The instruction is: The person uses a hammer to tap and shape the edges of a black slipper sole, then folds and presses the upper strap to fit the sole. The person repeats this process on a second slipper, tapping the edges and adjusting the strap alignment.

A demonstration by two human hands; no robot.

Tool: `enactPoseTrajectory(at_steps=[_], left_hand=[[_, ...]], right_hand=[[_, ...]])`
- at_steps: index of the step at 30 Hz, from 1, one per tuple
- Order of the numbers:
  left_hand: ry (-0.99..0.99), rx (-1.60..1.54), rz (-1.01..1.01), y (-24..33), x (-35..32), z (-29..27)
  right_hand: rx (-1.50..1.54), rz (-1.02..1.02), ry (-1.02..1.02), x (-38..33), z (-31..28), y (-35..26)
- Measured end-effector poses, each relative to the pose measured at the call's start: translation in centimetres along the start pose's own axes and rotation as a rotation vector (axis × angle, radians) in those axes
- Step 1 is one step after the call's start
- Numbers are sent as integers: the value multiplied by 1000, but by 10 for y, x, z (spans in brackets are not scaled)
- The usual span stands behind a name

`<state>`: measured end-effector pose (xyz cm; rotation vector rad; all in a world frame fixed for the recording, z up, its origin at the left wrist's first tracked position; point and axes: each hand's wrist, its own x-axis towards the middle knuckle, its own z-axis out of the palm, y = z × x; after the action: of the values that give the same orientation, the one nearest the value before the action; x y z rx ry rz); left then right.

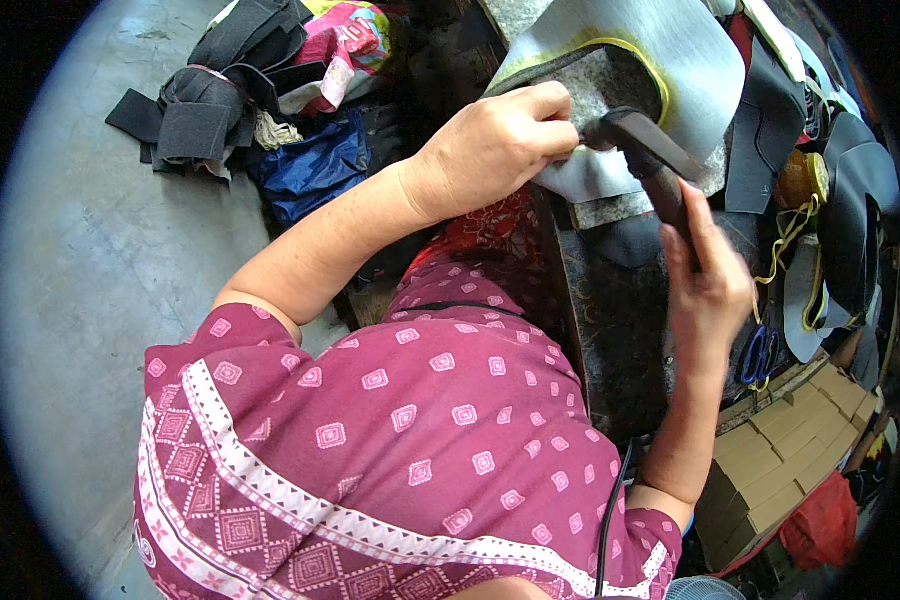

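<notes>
Maroon sleeves lead to hands: right (705,285) grips hammer (650,155), left (500,150) pinches grey piece (610,175).

Felt sheet (670,60) laid on bench (620,320); fabric scraps (220,90) piled on floor (90,260) at left; cartons (780,450) stacked at right.

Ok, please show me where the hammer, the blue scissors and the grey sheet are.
hammer (642,143): head view, on its dark head.
blue scissors (758,355): head view, on the handle loops.
grey sheet (685,50): head view, on its bare upper part.
</notes>
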<state>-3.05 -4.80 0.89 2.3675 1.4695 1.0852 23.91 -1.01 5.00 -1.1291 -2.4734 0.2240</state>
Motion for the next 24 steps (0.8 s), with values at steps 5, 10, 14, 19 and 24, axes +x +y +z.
enactPoseTrajectory(at_steps=[5,10,14,19,24], left_hand=[[133,28,-107,6,-3,-6],[6,-79,-59,2,-4,-7],[-8,-104,-26,-1,-4,-6],[-15,-104,-5,-2,-3,-6],[5,-110,-27,-1,-5,-5]], right_hand=[[2,6,126,-6,14,4],[141,14,120,-3,6,8],[325,-4,263,4,-14,5],[218,-59,278,4,-3,-5],[124,-49,112,0,2,-2]])
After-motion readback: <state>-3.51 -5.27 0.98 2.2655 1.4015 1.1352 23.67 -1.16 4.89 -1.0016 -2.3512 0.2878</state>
